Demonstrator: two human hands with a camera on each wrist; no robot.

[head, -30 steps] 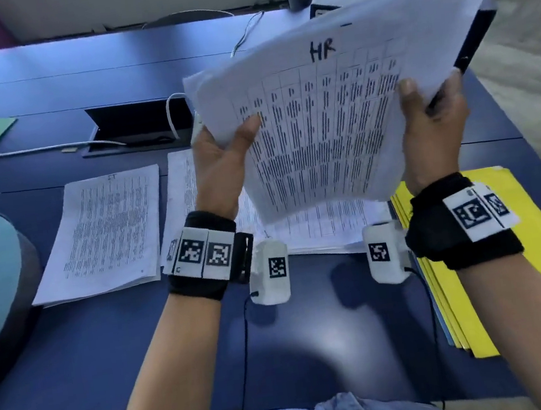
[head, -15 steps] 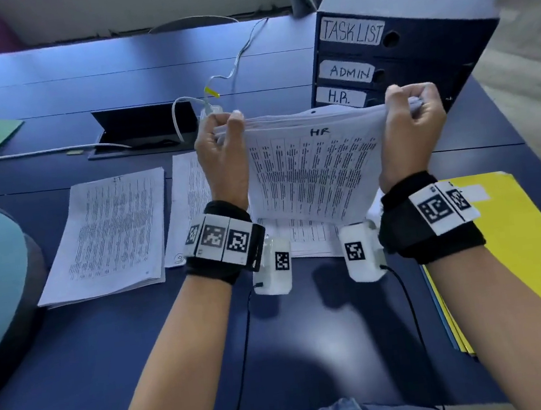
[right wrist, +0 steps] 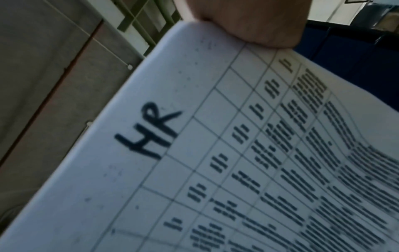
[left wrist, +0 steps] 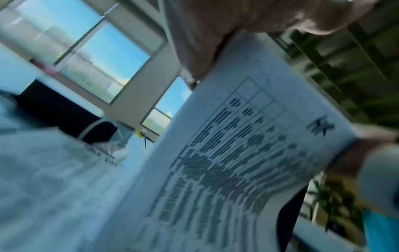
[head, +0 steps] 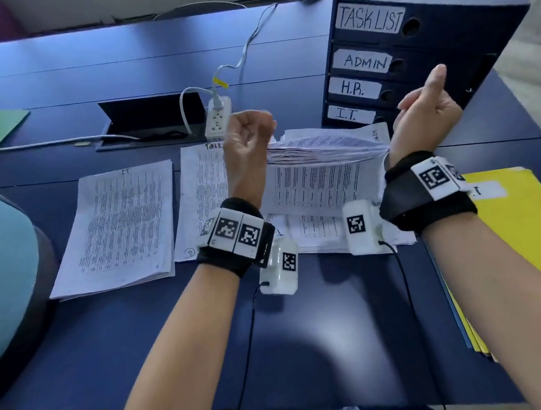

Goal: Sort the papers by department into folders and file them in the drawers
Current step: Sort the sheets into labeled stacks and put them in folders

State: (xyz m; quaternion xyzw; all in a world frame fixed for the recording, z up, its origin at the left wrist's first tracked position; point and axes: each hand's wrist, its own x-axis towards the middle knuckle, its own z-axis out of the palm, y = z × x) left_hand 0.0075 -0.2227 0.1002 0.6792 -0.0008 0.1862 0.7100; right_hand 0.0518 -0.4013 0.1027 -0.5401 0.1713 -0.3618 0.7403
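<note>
At 3 o'clock, yellow card folders (head: 536, 240) lie on the blue desk (head: 311, 329). Farther, at 12, the white HR-marked paper sheaf (head: 320, 178) is gripped at both side edges: left hand (head: 247, 139) curled, right hand (head: 428, 114) pinching, thumb raised. Edges should be squared before foldering. Beyond, at 1, the labelled dark-blue drawer unit (head: 448, 53) waits.

HR stack (head: 323, 150) held between left hand (head: 247, 139) and right hand (head: 428, 110), above other sheets on table (head: 310, 319). IT pile (head: 122, 226) left of grip. Drawer unit (head: 413, 51) behind right hand. Folders (head: 536, 240) right of grip.
</note>
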